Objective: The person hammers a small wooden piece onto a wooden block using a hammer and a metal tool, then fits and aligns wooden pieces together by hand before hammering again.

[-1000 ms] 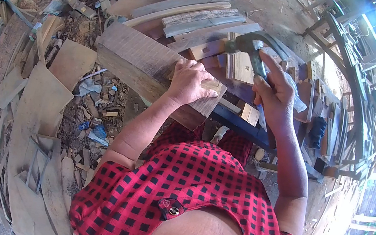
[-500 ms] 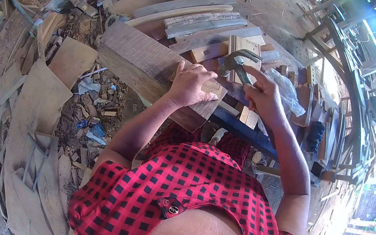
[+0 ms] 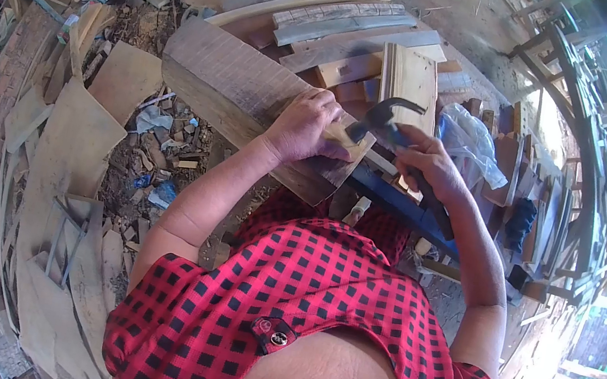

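Note:
A thick squared timber beam (image 3: 235,71) lies crosswise in front of me. My left hand (image 3: 304,128) rests on its near end, fingers curled around a small pale piece of wood (image 3: 339,132). My right hand (image 3: 432,165) is closed around the handle of a claw hammer (image 3: 388,114). The hammer's striking face is at the end of the pale piece; whether they touch I cannot tell. Just beyond the hammer is a light wooden panel (image 3: 409,83). Part of the small piece is hidden by my left fingers.
Several long planks (image 3: 337,28) lie behind the beam. A clear plastic bag (image 3: 473,145) and wood blocks are to the right. Below the beam's end runs a dark blue edge (image 3: 396,204). Plywood sheets (image 3: 74,161) and scraps cover the ground at left.
The hammer has come down and left, its head now at the pale piece beside my left hand. My left fingers, spread on the beam before, are more curled. The view has shifted slightly.

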The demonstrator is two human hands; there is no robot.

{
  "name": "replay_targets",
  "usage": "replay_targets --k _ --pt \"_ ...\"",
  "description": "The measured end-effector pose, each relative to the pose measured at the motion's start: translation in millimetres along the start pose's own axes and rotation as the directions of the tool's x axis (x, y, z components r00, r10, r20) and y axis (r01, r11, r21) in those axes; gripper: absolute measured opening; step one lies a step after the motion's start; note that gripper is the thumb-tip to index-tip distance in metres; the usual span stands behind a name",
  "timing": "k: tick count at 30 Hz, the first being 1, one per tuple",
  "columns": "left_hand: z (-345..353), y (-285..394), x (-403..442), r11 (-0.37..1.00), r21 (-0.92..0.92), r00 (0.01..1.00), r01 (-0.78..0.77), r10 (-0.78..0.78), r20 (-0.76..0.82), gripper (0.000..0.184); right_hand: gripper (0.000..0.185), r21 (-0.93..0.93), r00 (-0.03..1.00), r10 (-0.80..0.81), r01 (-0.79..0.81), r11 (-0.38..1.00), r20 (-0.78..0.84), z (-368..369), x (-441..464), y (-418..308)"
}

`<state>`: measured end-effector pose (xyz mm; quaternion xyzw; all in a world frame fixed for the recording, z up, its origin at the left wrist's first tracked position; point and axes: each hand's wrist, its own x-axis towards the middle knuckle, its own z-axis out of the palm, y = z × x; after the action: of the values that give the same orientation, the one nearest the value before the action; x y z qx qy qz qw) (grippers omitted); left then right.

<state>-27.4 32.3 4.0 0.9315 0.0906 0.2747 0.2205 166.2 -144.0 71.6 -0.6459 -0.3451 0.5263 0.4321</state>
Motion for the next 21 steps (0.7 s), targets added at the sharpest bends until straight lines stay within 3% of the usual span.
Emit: replay_targets --k 2,4,7,12,14,16,19,21 --pt "2.0 -3.8 0.9 0.999 -0.012 0.999 -0.044 0.044 -0.027 0.061 0.051 0.002 0.991 -0.031 0.031 1.000 0.129 2.7 -4.6 3.2" --pt "3.5 -4.7 0.4 0.999 -0.033 0.999 -0.040 0.040 -0.020 0.061 0.050 0.007 0.993 -0.040 0.039 0.999 0.108 0.1 -0.7 -0.1" --pt "2.4 -2.3 0.4 1.000 -0.026 1.000 -0.007 0.007 0.012 0.061 0.046 0.117 0.994 -0.065 0.074 0.990 -0.082 -6.7 4.5 -8.4" --pt "-4.4 3.6 3.9 0.996 0.044 0.989 0.079 -0.084 0.122 0.067 0.046 0.080 0.999 -0.007 0.010 0.997 -0.036 -20.1 9.1 15.3" --pt "-1.9 -2.2 4.0 1.000 -0.001 0.998 -0.017 0.017 0.061 0.063 0.048 0.105 0.999 0.022 -0.025 0.994 0.029 -18.2 9.5 16.1" --pt "-1.2 -1.4 4.6 1.000 0.017 0.998 -0.010 0.009 0.059 0.063 0.048 0.094 0.999 0.003 -0.007 0.996 0.044 -24.6 16.3 15.5" --pt "-0.3 -0.5 5.1 0.999 0.041 0.999 -0.012 0.010 0.051 0.063 0.047 0.229 0.995 -0.023 0.044 0.972 -0.094 -27.7 21.8 6.6" --pt "0.0 -1.9 4.5 0.999 0.052 0.999 -0.016 0.013 0.050 0.063 0.048 0.261 0.996 -0.018 0.041 0.965 -0.089 -30.7 21.3 8.2"
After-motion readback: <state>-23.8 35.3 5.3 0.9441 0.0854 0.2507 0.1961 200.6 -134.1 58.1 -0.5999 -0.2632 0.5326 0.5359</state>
